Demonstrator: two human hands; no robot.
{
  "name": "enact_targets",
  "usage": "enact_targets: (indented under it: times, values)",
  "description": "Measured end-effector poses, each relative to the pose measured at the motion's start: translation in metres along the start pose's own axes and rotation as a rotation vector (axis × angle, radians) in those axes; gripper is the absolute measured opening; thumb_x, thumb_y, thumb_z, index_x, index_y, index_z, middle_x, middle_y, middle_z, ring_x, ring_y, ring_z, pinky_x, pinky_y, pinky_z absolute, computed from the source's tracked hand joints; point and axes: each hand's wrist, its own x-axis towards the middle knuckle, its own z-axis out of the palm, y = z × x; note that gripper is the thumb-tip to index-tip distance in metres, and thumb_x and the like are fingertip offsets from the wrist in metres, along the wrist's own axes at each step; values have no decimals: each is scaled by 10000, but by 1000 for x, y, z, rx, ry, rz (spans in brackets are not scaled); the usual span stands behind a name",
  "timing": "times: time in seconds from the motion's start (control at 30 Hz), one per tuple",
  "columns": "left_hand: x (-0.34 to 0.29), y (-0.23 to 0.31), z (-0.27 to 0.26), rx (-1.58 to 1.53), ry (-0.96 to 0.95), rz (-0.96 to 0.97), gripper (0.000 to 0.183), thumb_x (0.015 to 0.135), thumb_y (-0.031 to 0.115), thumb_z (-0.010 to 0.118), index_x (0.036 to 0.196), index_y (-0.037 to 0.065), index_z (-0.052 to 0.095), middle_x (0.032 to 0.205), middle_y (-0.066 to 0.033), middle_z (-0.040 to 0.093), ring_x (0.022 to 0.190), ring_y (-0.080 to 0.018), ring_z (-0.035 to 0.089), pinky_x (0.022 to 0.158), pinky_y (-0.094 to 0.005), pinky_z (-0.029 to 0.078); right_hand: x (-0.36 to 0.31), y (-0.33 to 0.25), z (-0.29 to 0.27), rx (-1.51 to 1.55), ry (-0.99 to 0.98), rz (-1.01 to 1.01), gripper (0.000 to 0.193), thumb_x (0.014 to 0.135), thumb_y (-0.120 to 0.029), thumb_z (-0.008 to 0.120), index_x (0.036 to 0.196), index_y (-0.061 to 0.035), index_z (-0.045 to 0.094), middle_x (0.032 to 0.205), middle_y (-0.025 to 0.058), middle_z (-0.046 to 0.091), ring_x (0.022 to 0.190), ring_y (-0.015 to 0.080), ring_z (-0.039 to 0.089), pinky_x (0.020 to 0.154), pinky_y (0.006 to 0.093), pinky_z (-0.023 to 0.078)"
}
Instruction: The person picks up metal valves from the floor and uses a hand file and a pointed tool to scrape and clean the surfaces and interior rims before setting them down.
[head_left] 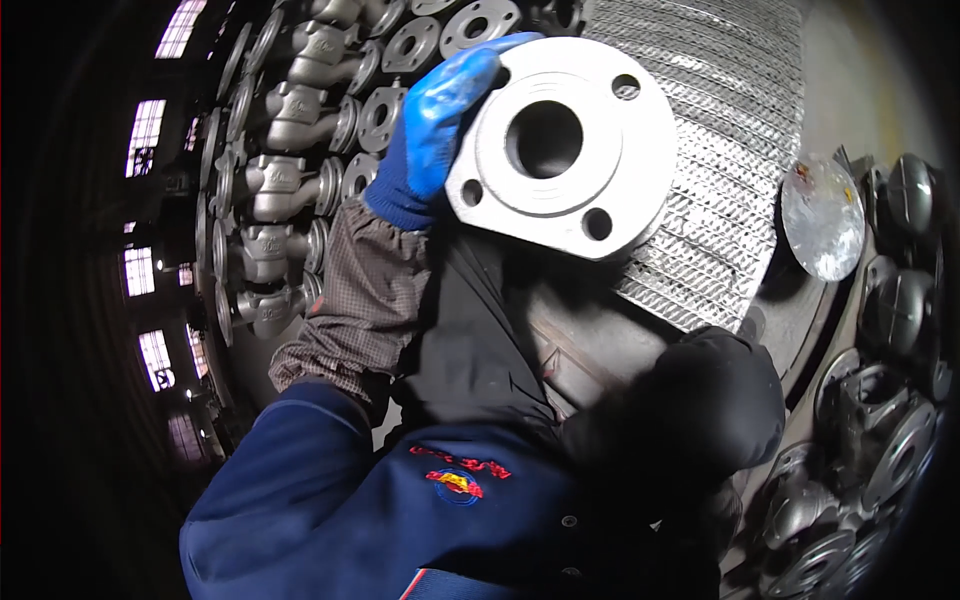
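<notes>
My left hand point(447, 115), in a blue coated glove, grips the upper left rim of a pale metal flanged casting point(637, 150). The casting's flange faces up toward me, showing a wide central bore and bolt holes; what lies beneath the flange is mostly hidden. Under and beyond it spreads a silvery ribbed surface point(740, 130). No part of my right hand shows; the lower right is in dark shadow.
Rows of grey flanged valve bodies point(277, 188) stand on the left. More castings point(872, 425) crowd the right side. A shiny round metal plate point(823, 220) sits beside the ribbed surface. My dark-clad knee point(728, 385) juts up near that surface's front edge.
</notes>
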Motion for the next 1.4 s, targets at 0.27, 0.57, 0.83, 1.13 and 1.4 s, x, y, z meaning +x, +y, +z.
enact_targets:
  times: [0.27, 0.57, 0.83, 1.13, 1.4]
  values:
    - [6, 8, 9, -573, 91, -447, 444, 1000, 256, 372, 1307, -49, 472, 1239, -164, 571, 1112, -216, 579, 981, -334, 453, 1, 9, 7, -61, -75, -20, 468, 928, -487, 413, 722, -74, 488, 608, 20, 528, 512, 92, 502, 525, 180, 393]
    - [5, 11, 8, -491, 91, -471, 446, 996, 255, 371, 1303, -52, 477, 1241, -163, 570, 1111, -215, 579, 981, -334, 452, 29, -2, 12, -81, -147, -38, 577, 943, -554, 389, 627, -82, 487, 546, 0, 506, 463, 65, 482, 486, 154, 374]
    - [4, 9, 9, -482, 84, -470, 448, 993, 254, 370, 1298, -54, 481, 1242, -162, 569, 1109, -213, 579, 980, -333, 452, 27, 0, 3, -123, -164, -68, 579, 946, -562, 393, 644, -76, 488, 525, -8, 504, 439, 49, 464, 461, 144, 357]
    - [5, 12, 9, -420, 55, -431, 449, 990, 253, 366, 1290, -57, 489, 1237, -161, 572, 1104, -212, 580, 979, -331, 451, -23, -38, 38, -657, -57, -271, 436, 932, -472, 447, 855, -46, 495, 567, 0, 534, 448, 46, 444, 450, 157, 337]
    - [3, 6, 5, -411, 40, -405, 449, 987, 251, 362, 1283, -60, 495, 1233, -160, 574, 1101, -211, 580, 977, -330, 450, -136, -124, 78, -1828, 706, -720, 393, 920, -392, 495, 1042, -19, 501, 604, 7, 561, 457, 44, 425, 440, 168, 320]
